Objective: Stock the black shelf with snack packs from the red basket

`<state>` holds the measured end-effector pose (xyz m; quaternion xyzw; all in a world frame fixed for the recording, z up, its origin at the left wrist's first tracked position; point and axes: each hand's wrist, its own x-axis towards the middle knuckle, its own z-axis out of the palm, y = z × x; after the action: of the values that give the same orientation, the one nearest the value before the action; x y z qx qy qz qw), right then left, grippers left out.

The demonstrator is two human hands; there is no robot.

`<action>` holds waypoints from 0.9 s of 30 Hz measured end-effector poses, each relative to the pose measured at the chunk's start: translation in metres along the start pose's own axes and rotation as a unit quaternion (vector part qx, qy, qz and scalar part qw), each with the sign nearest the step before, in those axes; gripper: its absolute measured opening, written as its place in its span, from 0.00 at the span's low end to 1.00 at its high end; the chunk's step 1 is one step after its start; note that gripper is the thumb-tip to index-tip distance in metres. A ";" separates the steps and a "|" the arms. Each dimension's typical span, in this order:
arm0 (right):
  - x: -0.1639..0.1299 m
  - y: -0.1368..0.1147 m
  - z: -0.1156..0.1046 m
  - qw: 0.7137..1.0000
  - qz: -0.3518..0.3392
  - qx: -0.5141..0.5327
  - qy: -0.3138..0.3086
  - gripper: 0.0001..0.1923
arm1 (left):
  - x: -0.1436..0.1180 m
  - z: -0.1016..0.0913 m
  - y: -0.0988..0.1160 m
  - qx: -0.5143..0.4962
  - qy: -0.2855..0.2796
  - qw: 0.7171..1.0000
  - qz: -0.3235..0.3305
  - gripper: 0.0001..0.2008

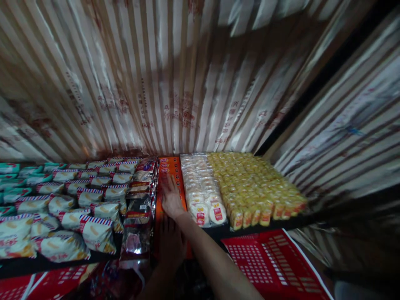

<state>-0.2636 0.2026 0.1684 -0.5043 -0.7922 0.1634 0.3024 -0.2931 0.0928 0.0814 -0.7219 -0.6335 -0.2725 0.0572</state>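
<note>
A row of orange packs runs front to back in the middle of a dark shelf. My right hand lies flat on this row, palm down with the fingers spread, and holds nothing. My left hand is lower, in shadow at the near end of the same orange row. It is too dim and blurred to tell whether it grips anything. Dark foil packs lie just left of the orange row. Clear packs of round white cakes lie just right of it.
Yellow packs fill the right of the shelf. White packs with red and blue striped edges and green packs fill the left. Red plastic crates stand below the shelf. Corrugated metal sheeting closes in the back and the right side.
</note>
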 end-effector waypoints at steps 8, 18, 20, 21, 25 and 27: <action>-0.090 0.024 -0.082 0.969 0.009 0.119 0.214 0.21 | 0.010 -0.018 0.002 0.029 0.024 0.999 0.037 0.20; -0.221 0.090 -0.139 0.930 0.146 0.051 0.333 0.15 | 0.013 -0.037 0.006 0.019 -0.006 0.999 0.045 0.24; -0.242 0.099 -0.142 0.930 0.167 0.033 0.326 0.16 | 0.008 -0.044 0.011 -0.003 0.002 1.000 0.027 0.25; -0.250 0.104 -0.143 0.929 0.175 0.026 0.326 0.16 | 0.002 -0.048 0.015 -0.016 0.006 1.000 0.015 0.24; -0.270 0.127 -0.142 0.923 0.214 0.016 0.320 0.18 | -0.041 -0.056 0.038 -0.084 -0.023 0.996 -0.006 0.22; -0.275 0.137 -0.141 0.923 0.231 0.018 0.307 0.20 | -0.069 -0.060 0.049 -0.115 -0.049 0.992 -0.002 0.20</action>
<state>0.0080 0.0093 0.1117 -0.6933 -0.5185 0.0804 0.4940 -0.2690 -0.0036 0.1126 -0.7348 -0.6016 -0.3079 -0.0576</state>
